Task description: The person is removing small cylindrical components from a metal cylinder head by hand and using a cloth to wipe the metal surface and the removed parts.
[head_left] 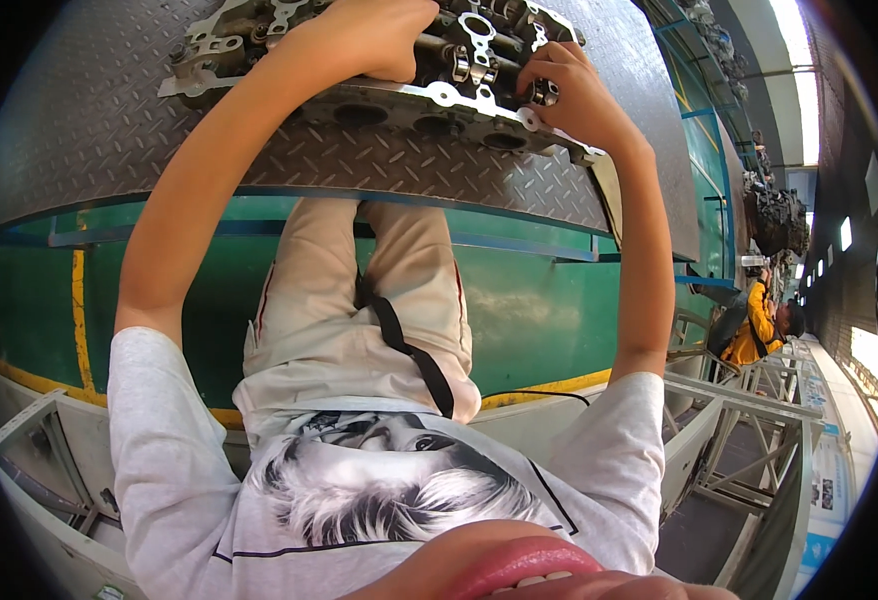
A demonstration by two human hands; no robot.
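Observation:
A grey metal engine cylinder head (pixel 409 105) lies on a steel tread-plate table (pixel 409 170) at the top of the view. My left hand (pixel 364 35) lies on top of the casting, fingers curled over its middle and holding it. My right hand (pixel 574 95) is at the casting's right end. Its fingertips pinch a small round metal part (pixel 544 92) seated in the head. Both my forearms reach up from my shoulders at the bottom. My legs in beige trousers show below the table edge.
Under the table there is green floor with a yellow line (pixel 79 320). White metal frames (pixel 759 420) stand at right. A person in a yellow jacket (pixel 759 330) crouches beyond them, with dark engine parts (pixel 779 215) behind.

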